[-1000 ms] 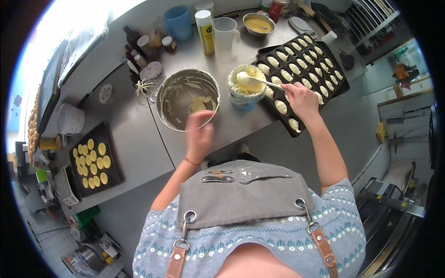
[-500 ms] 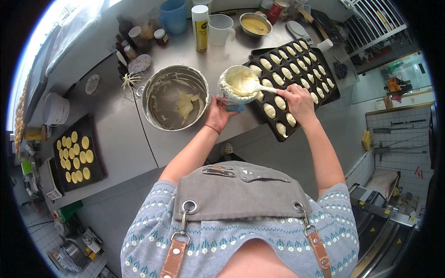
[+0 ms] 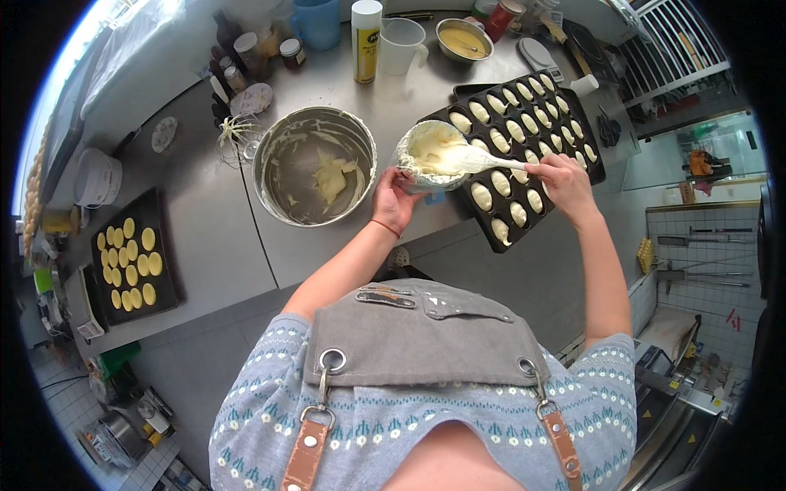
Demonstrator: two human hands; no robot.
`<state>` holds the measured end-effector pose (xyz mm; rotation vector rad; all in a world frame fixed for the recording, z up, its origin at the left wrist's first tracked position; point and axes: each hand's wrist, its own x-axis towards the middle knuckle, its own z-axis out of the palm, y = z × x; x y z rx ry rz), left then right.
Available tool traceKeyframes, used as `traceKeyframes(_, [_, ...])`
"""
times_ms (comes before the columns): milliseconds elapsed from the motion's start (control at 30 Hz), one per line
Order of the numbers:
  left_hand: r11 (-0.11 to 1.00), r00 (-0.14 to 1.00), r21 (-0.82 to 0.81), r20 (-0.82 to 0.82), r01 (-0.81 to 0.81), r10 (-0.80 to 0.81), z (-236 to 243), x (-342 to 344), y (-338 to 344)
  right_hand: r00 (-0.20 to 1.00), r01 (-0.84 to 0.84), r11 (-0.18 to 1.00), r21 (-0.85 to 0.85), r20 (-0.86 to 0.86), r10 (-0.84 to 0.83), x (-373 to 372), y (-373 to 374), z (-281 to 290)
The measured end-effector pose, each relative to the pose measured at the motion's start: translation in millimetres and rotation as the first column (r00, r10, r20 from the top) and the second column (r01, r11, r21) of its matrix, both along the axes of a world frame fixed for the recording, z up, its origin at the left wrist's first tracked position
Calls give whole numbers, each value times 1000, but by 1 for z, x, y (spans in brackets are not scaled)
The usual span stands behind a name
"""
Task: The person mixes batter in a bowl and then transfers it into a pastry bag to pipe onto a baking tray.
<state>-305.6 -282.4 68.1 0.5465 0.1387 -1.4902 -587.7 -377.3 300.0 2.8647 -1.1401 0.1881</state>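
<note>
My left hand (image 3: 395,201) is wrapped round the side of a round container (image 3: 403,166) smeared with pale batter. Thick batter (image 3: 434,147) fills its tilted mouth. In my right hand (image 3: 566,188) is the handle of a white spatula (image 3: 501,162), its blade resting in the batter at the container's rim. Just to the left stands a large metal mixing bowl (image 3: 260,182) with batter streaks and a lump left inside. Beyond and below the spatula lies a dark moulded baking tray (image 3: 491,219), its oval hollows filled with batter.
A tray of yellow oval cakes (image 3: 131,263) is at the far left. Behind stand a spray can (image 3: 366,42), a clear measuring jug (image 3: 402,47), a bowl with yellow liquid (image 3: 465,41) and a scale (image 3: 538,57). A wire whisk (image 3: 239,139) lies beside the mixing bowl.
My right hand has moved right and slightly down, drawing the spatula partly out so more of it shows. The container has shifted a little to the right with my left hand.
</note>
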Motion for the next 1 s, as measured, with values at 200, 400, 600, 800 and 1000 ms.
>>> traceKeyframes(200, [999,999,-2,2,41,-41,-4,2,0,998,51,998,-46,22,-50,-16,8,50])
traceKeyframes(400, [996,998,50,-17,69,-68,-7,2,2,913,221,880,420,227,-337,-4,10,51])
traceKeyframes(600, [997,997,15,-18,72,-72,-12,1,2,870,331,523,785,-39,-491,15,-15,10])
traceKeyframes(800, [998,998,31,-39,56,-55,-11,-2,3,748,531,255,808,-305,-590,-21,-27,42])
traceKeyframes(1000, [918,913,161,138,362,-385,-10,20,40,716,275,507,817,178,-675,-34,8,76])
